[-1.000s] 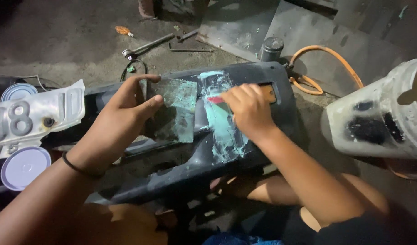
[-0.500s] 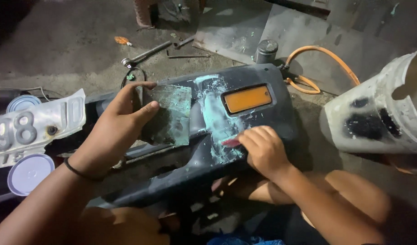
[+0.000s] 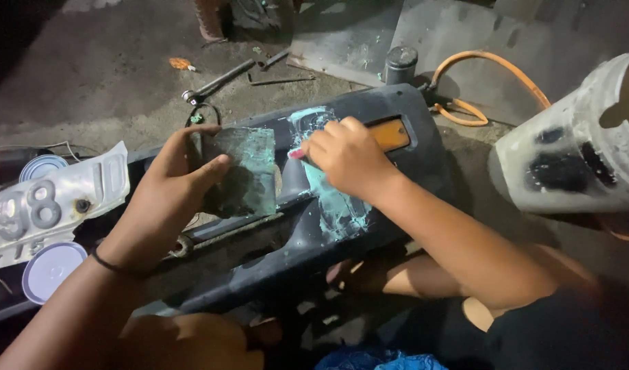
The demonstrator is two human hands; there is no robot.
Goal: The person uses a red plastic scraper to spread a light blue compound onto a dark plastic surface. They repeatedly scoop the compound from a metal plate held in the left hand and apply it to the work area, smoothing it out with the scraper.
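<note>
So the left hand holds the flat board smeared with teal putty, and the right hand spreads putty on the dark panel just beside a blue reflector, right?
Not quite: the reflector is orange, not blue, as the head view shows. The rest stands: the left hand holds the flat board smeared with teal putty, and the right hand works putty onto the dark panel beside it.

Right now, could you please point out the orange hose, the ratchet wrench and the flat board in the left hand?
orange hose (image 3: 496,64): head view, top of its loop.
ratchet wrench (image 3: 222,79): head view, mid-handle.
flat board (image 3: 249,171): head view, paste-smeared face.
</note>
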